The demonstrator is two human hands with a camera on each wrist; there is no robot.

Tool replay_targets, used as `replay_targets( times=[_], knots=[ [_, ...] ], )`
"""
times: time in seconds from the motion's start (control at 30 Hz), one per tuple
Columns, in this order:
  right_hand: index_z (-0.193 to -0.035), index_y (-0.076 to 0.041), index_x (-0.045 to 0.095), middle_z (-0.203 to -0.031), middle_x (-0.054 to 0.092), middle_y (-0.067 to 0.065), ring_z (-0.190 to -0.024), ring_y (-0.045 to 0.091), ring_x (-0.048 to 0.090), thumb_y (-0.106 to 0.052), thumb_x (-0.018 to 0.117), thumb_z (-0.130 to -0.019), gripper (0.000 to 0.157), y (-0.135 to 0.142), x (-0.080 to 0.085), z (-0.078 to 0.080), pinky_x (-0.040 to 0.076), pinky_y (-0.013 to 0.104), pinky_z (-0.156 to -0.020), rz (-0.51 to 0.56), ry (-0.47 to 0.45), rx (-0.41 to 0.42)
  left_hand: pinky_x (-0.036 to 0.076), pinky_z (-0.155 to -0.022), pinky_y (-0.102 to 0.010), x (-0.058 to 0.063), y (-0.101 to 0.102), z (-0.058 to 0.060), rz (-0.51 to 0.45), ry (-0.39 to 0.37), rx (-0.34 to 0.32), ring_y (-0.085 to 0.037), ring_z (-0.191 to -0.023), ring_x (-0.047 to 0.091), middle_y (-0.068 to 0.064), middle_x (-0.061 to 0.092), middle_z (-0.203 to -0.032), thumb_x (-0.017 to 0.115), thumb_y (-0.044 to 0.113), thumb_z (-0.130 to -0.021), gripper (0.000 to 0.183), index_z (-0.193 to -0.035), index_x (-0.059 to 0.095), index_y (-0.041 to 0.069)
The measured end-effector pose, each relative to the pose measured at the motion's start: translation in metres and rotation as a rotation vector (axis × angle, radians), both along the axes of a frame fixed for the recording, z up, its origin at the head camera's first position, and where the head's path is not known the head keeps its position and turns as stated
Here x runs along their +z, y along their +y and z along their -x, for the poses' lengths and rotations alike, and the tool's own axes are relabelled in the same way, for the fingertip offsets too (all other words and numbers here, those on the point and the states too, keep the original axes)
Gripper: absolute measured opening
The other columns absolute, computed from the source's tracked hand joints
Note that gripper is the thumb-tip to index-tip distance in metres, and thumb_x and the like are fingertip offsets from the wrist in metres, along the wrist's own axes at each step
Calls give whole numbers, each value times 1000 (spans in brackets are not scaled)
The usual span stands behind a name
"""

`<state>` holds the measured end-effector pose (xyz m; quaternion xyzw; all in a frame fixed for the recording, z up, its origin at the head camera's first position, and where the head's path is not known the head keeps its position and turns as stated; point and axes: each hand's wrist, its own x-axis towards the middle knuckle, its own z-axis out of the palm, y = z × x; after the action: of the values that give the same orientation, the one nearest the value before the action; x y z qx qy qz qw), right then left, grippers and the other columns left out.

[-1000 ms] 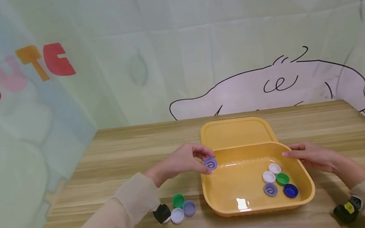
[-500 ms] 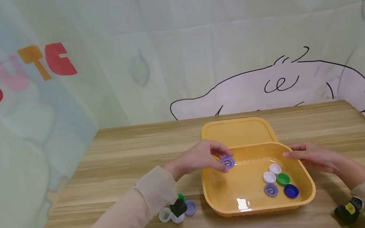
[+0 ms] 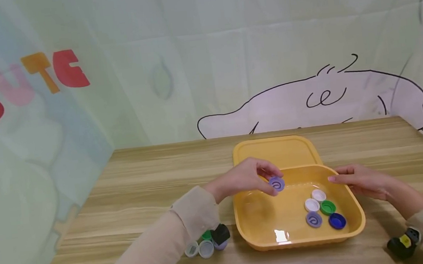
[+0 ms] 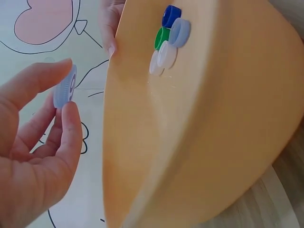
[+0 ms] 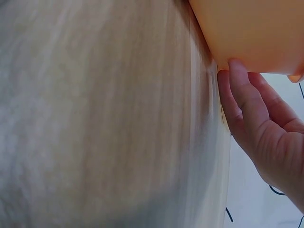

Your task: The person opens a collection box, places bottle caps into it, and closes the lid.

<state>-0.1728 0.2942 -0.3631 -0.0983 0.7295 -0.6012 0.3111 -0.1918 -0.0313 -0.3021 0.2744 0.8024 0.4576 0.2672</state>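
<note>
The left hand (image 3: 248,178) pinched a purple swirly bottle cap (image 3: 277,184) over the yellow plastic box (image 3: 300,243), while the right hand (image 3: 368,182) gripped the box's rim. The cap was probably light and hard, best held by its bumpy edge.

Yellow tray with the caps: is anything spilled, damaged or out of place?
Nothing stands out: the yellow tray shows no visible damage, its five caps lie together near the right end, and the left hand pinches another purple cap.

Perhaps lilac cap (image 4: 65,89) in left hand (image 4: 38,164)
</note>
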Motion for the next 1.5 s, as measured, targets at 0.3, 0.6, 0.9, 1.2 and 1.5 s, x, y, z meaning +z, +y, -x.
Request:
replay_targets(
  times=[0.3, 0.6, 0.9, 1.2, 1.5],
  knots=[
    [-129, 16, 39, -108, 62, 5, -96, 16, 61, -18, 46, -98, 47, -1, 0, 0, 51, 32, -83, 10, -7, 3, 48, -75, -19, 0, 20, 4, -38, 10, -56, -10, -83, 56, 6, 65, -91, 78, 6, -72, 31, -102, 69, 10],
    [-127, 15, 42, -108, 63, 6, -97, 16, 62, -17, 45, -99, 42, 1, -2, 0, 51, 33, -83, 52, -18, 17, 47, -75, -19, 0, 37, 7, -70, -2, -62, -10, -82, 56, 7, 65, -89, 78, 6, -73, 35, -106, 67, 6],
    [-129, 16, 39, -109, 63, 6, -98, 16, 61, -17, 44, -99, 45, 1, -1, 0, 51, 32, -84, 52, -24, 18, 47, -75, -17, -12, 57, 10, -111, -10, -102, -7, -81, 56, 7, 65, -90, 77, 4, -73, 32, -104, 68, 6],
    [-131, 13, 41, -110, 63, 3, -100, 15, 61, -16, 44, -99, 43, 2, -2, 0, 50, 32, -85, 64, -24, 15, 45, -76, -15, -29, 77, 11, -113, -45, -155, -4, -80, 55, 7, 64, -88, 75, 0, -74, 33, -106, 67, 2],
    [-126, 2, 52, -109, 64, 2, -99, 16, 61, -14, 43, -99, 33, 2, -4, 1, 51, 32, -85, 117, -27, 46, 45, -74, -13, -43, 88, 7, -15, 0, -208, -4, -78, 54, 6, 64, -85, 76, 0, -73, 30, -101, 68, 4]
  ],
)
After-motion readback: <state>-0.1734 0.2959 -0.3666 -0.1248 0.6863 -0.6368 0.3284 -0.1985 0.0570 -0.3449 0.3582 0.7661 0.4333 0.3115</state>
